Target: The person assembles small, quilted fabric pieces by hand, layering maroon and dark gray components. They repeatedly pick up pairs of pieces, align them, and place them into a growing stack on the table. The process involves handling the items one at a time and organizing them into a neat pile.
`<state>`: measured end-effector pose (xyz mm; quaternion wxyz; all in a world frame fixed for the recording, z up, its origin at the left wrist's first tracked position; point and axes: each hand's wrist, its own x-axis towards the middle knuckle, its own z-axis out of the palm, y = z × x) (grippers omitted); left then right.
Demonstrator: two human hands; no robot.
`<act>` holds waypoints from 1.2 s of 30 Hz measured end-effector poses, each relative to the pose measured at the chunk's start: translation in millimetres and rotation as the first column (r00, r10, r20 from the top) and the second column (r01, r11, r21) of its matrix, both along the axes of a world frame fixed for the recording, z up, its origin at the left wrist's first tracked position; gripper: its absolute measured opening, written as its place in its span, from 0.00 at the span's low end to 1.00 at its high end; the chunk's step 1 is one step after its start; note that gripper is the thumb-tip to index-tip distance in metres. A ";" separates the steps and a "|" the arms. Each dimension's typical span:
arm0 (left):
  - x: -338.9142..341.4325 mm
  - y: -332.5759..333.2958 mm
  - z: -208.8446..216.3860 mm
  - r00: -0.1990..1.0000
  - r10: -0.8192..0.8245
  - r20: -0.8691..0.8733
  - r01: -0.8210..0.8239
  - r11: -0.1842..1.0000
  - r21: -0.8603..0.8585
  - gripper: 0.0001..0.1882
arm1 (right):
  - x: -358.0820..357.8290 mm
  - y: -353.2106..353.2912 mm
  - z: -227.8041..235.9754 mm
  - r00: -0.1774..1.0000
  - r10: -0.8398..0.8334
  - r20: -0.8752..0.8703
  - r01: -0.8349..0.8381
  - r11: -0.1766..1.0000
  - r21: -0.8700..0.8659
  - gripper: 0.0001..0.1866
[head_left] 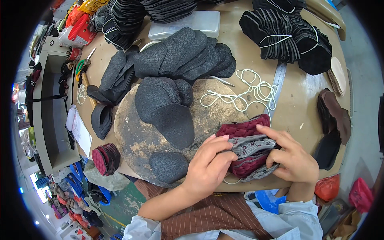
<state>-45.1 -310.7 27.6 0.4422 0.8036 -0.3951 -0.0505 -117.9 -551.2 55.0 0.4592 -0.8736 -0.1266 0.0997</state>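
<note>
The tabletop (295,108) was lit brightly and evenly, with soft shadows cast and a whitish sheen reflected beside the metal ruler (278,86). Edges were bowed by the fisheye lens, corners were blacked out, and bright patches at far left were washed out.

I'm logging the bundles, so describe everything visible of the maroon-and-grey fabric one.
The maroon-and-grey fabric bundle is a stack of soft-looking, rounded pieces: maroon ones with a quilted-looking surface, grey ones with dark reddish motifs. Its layers are partly spread. Both hands, left and right, grip it near the table's near edge. Pale cord reaches its upper side; whether it is tied round is unclear.
</note>
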 end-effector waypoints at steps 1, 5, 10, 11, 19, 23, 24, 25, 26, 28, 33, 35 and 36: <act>2.1 -0.9 1.4 0.997 0.030 -0.067 -0.031 0.999 -0.014 0.13 | 0.1 1.3 -0.4 1.000 -0.021 0.002 0.021 1.000 0.000 0.12; 23.3 -5.5 9.2 0.953 0.145 -0.266 -0.149 0.989 0.003 0.15 | 0.0 5.2 -3.5 0.996 -0.074 0.055 0.075 0.997 -0.008 0.11; 23.1 -10.9 12.2 0.963 0.251 0.103 -0.252 0.968 0.000 0.18 | -2.9 4.4 -2.7 0.996 -0.092 0.020 0.093 0.995 -0.027 0.11; 19.4 -9.1 15.3 0.982 0.183 0.048 -0.184 0.983 0.012 0.20 | -2.8 4.8 -1.6 0.996 -0.088 0.031 0.089 0.995 -0.039 0.10; -17.4 -6.3 9.3 0.996 0.060 -0.058 -0.052 0.991 0.126 0.29 | -7.7 4.5 -6.1 0.994 -0.112 0.005 0.112 0.993 0.028 0.12; -24.5 -9.1 5.8 0.991 0.134 0.011 -0.134 0.984 0.114 0.28 | -8.6 2.3 -2.0 0.994 -0.109 -0.004 0.109 0.994 -0.013 0.13; -26.8 -9.3 5.0 0.991 0.122 0.050 -0.127 0.985 0.115 0.27 | -8.1 2.2 -1.2 0.995 -0.095 0.008 0.095 0.995 -0.023 0.13; -29.4 -9.4 4.0 0.990 0.110 0.089 -0.120 0.986 0.116 0.27 | -7.7 2.1 -0.4 0.997 -0.080 0.019 0.081 0.996 -0.033 0.13; -31.3 -10.0 3.7 0.987 0.095 0.130 -0.111 0.986 0.121 0.27 | -8.0 1.4 -0.2 0.997 -0.067 0.031 0.068 0.997 -0.039 0.14; -33.4 -11.0 3.4 0.989 0.100 0.113 -0.111 0.989 0.100 0.26 | -8.7 0.1 -0.4 0.998 -0.060 0.020 0.061 0.998 -0.033 0.14; -38.2 -7.4 0.5 0.991 0.088 0.101 -0.096 0.993 0.070 0.25 | -10.2 0.5 -1.5 0.998 -0.051 -0.022 0.050 0.998 -0.026 0.15; -42.0 -6.9 -0.6 0.992 0.085 0.095 -0.093 0.992 0.081 0.24 | -11.1 0.4 -3.5 0.998 -0.054 -0.029 0.054 0.998 -0.021 0.15; -43.7 -6.5 -1.4 0.991 0.091 0.101 -0.099 0.992 0.078 0.24 | -11.1 0.2 -3.6 0.998 -0.049 -0.031 0.049 0.999 -0.021 0.14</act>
